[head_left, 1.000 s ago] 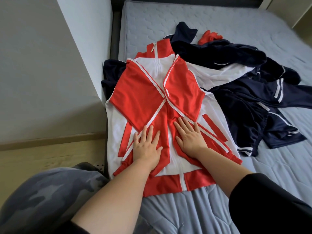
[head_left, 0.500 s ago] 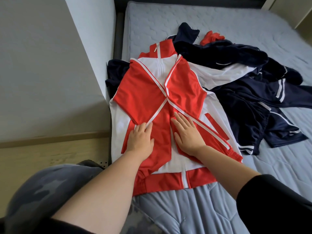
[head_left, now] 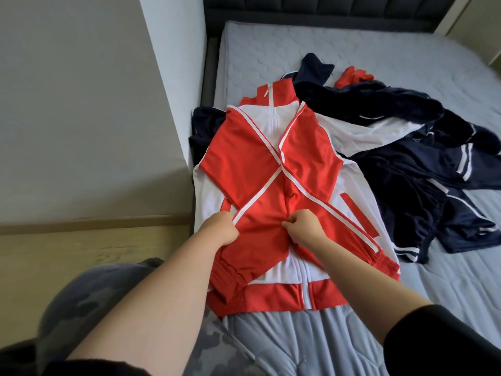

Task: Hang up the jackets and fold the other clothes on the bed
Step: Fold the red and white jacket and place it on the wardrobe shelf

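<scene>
**A:** Where does the jacket lie from the hands?

**B:** The red and white jacket (head_left: 282, 185) is flat on the bed (head_left: 352, 50), front up, in the middle of the frame. Its long axis runs almost straight up the picture. The collar (head_left: 273, 90) is at upper centre and the hem (head_left: 284, 297) at lower centre, nearest the person.

**A:** And the hands?

**B:** Both are on the lower half, much closer to the hem than to the collar. The left hand (head_left: 221, 230) has its fingers curled round a sleeve edge at the white stripe. The right hand (head_left: 303, 226) pinches a tuck of red cloth close beside it, roughly over the line of the zip (head_left: 303, 270). Neither hand lies flat.

**A:** The sleeves?

**B:** The crossed sleeves (head_left: 244, 156) make an X over the chest (cuffs ending low left and low right of the garment). Both hands grip just below the crossing.

**A:** So which way does the next move go?

**B:** I judge it goes along that axis, up the frame toward the collar, whether it is a fold or a lift. Both hands look equally near; the left is off toward the left edge and the right sits on the centre line.

**A:** Anything crowding it?

**B:** The navy clothes (head_left: 406, 164) are heaped at centre right, touching the jacket's right side.
</scene>
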Demonstrator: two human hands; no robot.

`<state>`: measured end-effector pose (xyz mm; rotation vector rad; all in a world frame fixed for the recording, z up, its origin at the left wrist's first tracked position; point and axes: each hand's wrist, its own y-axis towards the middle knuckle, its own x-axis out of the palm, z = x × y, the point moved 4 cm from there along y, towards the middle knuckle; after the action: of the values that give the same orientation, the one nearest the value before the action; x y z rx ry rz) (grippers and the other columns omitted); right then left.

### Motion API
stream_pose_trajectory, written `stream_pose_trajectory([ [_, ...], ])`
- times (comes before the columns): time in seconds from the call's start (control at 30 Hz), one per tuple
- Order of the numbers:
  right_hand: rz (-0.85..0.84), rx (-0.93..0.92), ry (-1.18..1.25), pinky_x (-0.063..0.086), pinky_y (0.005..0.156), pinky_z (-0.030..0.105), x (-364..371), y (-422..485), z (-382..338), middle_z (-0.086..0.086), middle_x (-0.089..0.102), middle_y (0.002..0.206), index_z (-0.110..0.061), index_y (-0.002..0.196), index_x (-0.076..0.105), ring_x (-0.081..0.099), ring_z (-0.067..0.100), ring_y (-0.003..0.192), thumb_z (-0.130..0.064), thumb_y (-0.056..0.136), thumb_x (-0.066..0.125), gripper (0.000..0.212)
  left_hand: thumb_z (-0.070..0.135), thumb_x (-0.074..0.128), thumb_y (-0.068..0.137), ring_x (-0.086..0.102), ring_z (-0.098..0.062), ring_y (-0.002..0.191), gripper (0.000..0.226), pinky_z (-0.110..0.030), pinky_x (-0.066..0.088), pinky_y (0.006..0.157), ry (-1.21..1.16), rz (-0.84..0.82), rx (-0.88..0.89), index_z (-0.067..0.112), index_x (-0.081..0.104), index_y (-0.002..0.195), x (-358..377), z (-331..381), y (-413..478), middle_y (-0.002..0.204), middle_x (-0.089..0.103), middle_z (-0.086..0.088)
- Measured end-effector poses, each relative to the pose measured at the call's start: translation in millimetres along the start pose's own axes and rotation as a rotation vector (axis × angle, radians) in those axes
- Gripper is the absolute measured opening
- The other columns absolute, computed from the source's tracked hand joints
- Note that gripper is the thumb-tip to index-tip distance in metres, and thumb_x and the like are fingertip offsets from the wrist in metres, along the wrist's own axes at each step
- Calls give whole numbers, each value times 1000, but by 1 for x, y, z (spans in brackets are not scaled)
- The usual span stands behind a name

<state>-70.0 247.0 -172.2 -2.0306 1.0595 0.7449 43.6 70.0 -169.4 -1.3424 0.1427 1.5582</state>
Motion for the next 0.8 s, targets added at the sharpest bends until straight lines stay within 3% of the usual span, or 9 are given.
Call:
stream_pose_trajectory([
  [0.1,67,7,-156,35,62,29,2,-2,3,6,54,74,-12,68,46,55,28,75,-27,91,59,30,31,53,95,56,-25,85,17,-32,43,72,-25,91,5,14,48,91,0,-2,-1,101,59,-8],
  [0.17,65,-5,-313,39,65,31,6,-6,2,9,59,90,-9,87,53,58,30,85,-33,92,56,25,33,50,97,55,-26,83,20,-32,40,68,-45,147,-1,15,47,89,3,-6,-1,103,61,-10],
  [0.23,207,-160,-427,43,70,36,5,-12,-7,8,59,105,-9,104,53,58,30,96,-34,91,56,28,33,50,97,57,-28,91,20,-31,39,69,-53,203,19,15,51,106,3,-7,-2,109,61,-9],
  [0.3,318,-416,-524,44,86,41,9,-17,-16,10,54,123,-10,121,52,52,32,113,-34,89,58,40,30,53,95,56,-28,105,38,-34,42,74,-11,312,122,21,44,130,0,-3,-4,121,57,-5],
  [0.37,191,-512,-682,25,111,46,19,-16,-15,11,32,152,-14,143,37,29,31,139,-41,94,47,56,30,55,92,44,-26,123,58,-37,41,92,124,432,314,27,30,144,0,6,-5,140,43,-3],
  [0.4,95,-482,-732,12,116,47,25,-13,-9,7,16,159,-18,149,25,13,27,146,-45,97,38,60,33,53,93,33,-25,133,61,-40,35,104,220,409,390,30,25,148,4,11,-4,150,31,-3],
  [0.47,-23,-406,-752,0,117,46,32,-6,1,1,0,161,-23,152,11,-3,22,148,-50,99,25,62,39,44,97,6,-24,146,59,-46,14,115,352,237,395,34,18,150,19,10,1,160,5,2],
  [0.53,-8,-425,-701,0,117,44,32,-4,1,2,-2,161,-23,152,13,-3,21,148,-50,99,26,62,43,38,99,-7,-21,147,60,-48,6,116,382,144,314,36,10,151,28,3,6,160,-8,3],
  [0.8,209,-600,-621,-1,118,36,3,6,-21,8,9,160,-17,148,30,6,22,148,-37,96,40,57,36,37,99,-6,-23,147,61,-46,7,117,211,343,293,26,9,152,4,17,19,160,-8,-3],
])
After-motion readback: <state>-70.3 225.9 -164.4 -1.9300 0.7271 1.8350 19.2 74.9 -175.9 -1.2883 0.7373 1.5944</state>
